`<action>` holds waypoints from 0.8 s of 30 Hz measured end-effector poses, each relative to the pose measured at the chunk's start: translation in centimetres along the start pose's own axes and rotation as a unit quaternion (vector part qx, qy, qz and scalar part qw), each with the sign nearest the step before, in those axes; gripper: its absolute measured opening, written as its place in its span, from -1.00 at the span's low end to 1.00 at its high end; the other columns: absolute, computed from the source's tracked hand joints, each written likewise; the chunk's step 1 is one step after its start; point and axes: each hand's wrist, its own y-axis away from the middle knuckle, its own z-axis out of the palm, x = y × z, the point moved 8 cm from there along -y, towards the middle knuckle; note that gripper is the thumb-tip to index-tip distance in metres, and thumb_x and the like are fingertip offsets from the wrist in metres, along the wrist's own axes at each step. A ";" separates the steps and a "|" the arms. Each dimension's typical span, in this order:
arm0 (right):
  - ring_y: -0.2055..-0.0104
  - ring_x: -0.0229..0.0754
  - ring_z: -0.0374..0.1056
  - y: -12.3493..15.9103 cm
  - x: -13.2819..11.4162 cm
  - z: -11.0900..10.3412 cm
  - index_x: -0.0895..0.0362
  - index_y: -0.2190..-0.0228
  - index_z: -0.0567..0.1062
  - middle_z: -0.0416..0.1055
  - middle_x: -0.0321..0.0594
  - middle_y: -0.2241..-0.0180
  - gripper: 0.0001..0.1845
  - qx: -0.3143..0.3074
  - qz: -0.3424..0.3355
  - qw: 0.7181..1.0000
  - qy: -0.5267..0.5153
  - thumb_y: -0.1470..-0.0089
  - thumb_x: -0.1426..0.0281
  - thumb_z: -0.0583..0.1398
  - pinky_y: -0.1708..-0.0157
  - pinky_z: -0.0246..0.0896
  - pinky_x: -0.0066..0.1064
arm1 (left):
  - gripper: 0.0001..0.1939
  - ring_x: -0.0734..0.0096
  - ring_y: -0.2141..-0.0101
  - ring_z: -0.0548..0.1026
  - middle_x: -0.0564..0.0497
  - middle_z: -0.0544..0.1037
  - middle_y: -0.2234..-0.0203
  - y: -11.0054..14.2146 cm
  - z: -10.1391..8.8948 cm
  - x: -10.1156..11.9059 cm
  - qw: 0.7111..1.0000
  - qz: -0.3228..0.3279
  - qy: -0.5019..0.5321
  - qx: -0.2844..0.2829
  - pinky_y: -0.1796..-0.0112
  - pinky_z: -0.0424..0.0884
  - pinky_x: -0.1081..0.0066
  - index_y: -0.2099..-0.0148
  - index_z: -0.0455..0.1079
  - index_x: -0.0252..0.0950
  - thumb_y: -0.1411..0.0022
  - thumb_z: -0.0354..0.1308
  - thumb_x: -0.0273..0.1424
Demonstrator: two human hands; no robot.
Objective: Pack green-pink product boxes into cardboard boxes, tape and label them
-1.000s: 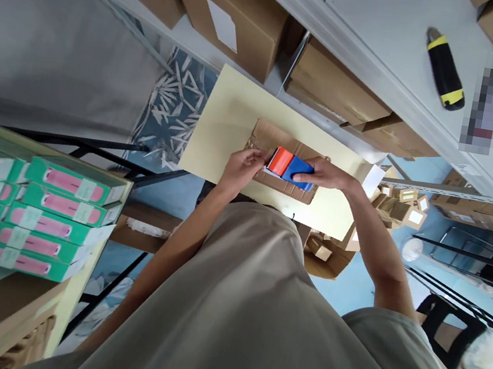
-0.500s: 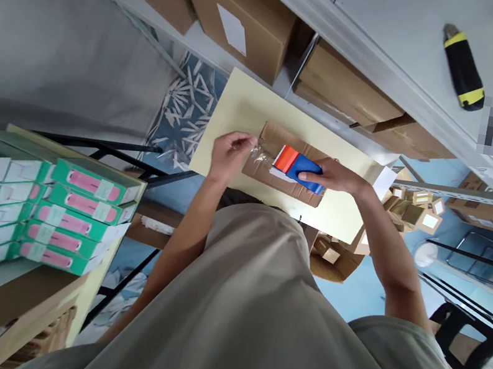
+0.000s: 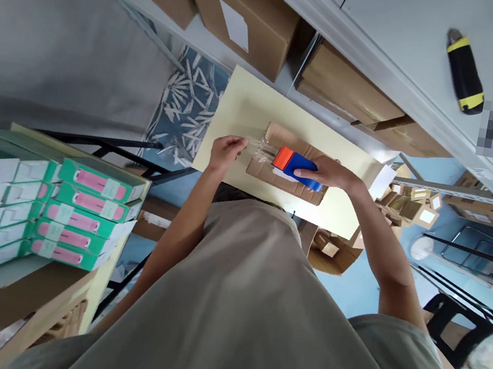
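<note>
My right hand [image 3: 324,171] is wrapped round a blue and orange tape dispenser [image 3: 296,164], held over a flat brown cardboard box [image 3: 273,135]. To its left, my left hand [image 3: 227,151] pinches the end of a strip of clear tape [image 3: 260,145], which stretches across to the dispenser's orange front. Beneath the dispenser a white patch, perhaps a label, partly shows on the cardboard. The box lies on a pale yellow tabletop [image 3: 241,105] close to my body.
Green boxes with pink pictures [image 3: 83,201] are stacked at left. Cardboard cartons [image 3: 238,7] line the shelf beyond the table. A black and yellow cutter [image 3: 466,73] lies on the upper grey shelf [image 3: 394,39]. Several small boxes [image 3: 408,202] are piled at right.
My left hand has moved a little left, away from the dispenser, and more clear tape now spans between them. The dispenser has tilted slightly, staying over the cardboard.
</note>
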 end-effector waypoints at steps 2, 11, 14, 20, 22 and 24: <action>0.29 -0.08 0.55 -0.2 0.2 0.1 0.10 0.39 0.58 0.65 -0.15 0.36 -0.19 0.004 0.021 1.000 -0.008 -0.23 -0.44 0.23 0.22 0.29 -0.32 | -0.66 0.41 0.43 0.45 -0.03 0.63 0.41 -0.4 0.7 -0.6 1.000 0.003 -0.006 -0.027 0.46 0.30 0.44 0.27 0.63 -0.27 -0.19 0.52 -0.10; 0.35 -0.08 0.45 0.6 0.1 0.8 0.07 0.47 0.47 0.55 -0.16 0.41 -0.16 0.022 0.061 0.997 -0.044 -0.07 -0.49 0.28 0.34 0.19 -0.29 | -0.36 0.27 0.21 0.62 -0.19 0.71 0.05 -1.6 3.5 -2.2 0.986 0.105 -0.078 -0.105 0.19 0.57 0.35 -0.16 0.60 -0.22 -0.33 0.36 0.19; 0.36 -0.08 0.44 0.8 0.1 1.1 0.06 0.51 0.44 0.53 -0.17 0.45 -0.14 0.028 0.075 0.996 -0.041 -0.05 -0.51 0.29 0.34 0.19 -0.30 | -0.08 0.11 -0.01 0.67 -0.34 0.60 -0.26 -1.3 3.6 -0.8 0.975 0.170 -0.109 -0.088 -0.03 0.63 0.19 -0.57 0.30 -0.20 -0.45 0.18 0.30; 0.37 -0.11 0.42 0.9 -0.1 1.4 0.08 0.47 0.46 0.54 -0.15 0.42 -0.13 0.030 0.072 0.996 -0.033 -0.08 -0.53 0.26 0.33 0.16 -0.30 | -0.21 0.01 -0.60 0.19 -0.22 0.27 -0.60 0.5 8.7 4.9 0.910 0.359 -0.140 -0.154 -0.57 0.10 0.00 -0.54 0.38 -0.11 -0.63 -0.20 0.24; 0.38 -0.11 0.41 0.8 -0.2 1.2 0.09 0.46 0.49 0.52 -0.15 0.44 -0.13 0.031 0.075 0.997 -0.016 -0.10 -0.51 0.26 0.33 0.14 -0.29 | -0.20 0.02 -0.58 0.25 -0.25 0.36 -0.55 0.3 9.8 5.5 0.911 0.349 -0.140 -0.168 -0.55 0.17 0.00 -0.46 0.47 -0.14 -0.64 -0.24 0.24; 0.37 -0.10 0.41 0.7 -0.5 0.9 0.09 0.46 0.52 0.51 -0.15 0.47 -0.13 0.032 0.077 0.996 0.003 -0.14 -0.50 0.24 0.31 0.14 -0.28 | -0.20 0.03 -0.55 0.30 -0.29 0.43 -0.49 0.1 10.2 5.6 0.916 0.327 -0.153 -0.174 -0.52 0.23 0.02 -0.40 0.51 -0.17 -0.64 -0.25 0.25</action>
